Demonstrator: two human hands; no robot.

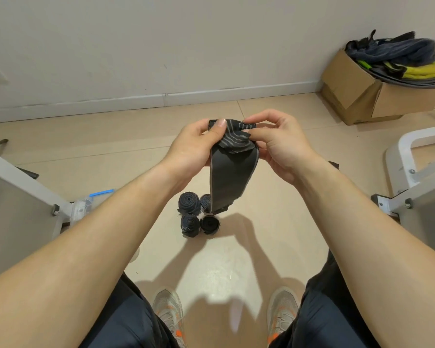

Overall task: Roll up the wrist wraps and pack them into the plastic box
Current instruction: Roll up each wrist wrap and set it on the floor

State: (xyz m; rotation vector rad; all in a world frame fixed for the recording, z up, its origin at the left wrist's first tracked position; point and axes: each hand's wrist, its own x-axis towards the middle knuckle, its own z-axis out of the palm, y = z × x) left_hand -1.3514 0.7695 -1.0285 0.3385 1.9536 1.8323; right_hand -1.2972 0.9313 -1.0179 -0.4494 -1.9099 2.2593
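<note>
A black wrist wrap (230, 175) with grey stripes hangs in the air in front of me. My left hand (194, 146) pinches its top left corner with the thumb on the fabric. My right hand (276, 144) pinches the bunched top end from the right. The free tail dangles down toward the floor. Below it, several rolled black wraps (190, 226) stand close together on the tiles. The clear plastic box (86, 207) with a blue clip sits at the left, partly hidden behind my left forearm.
A grey-white frame (23, 192) stands at the left, another white frame (412, 169) at the right. A cardboard box (369, 96) full of dark and yellow straps sits by the wall at the back right. My feet in grey shoes (167, 310) rest on the tiles.
</note>
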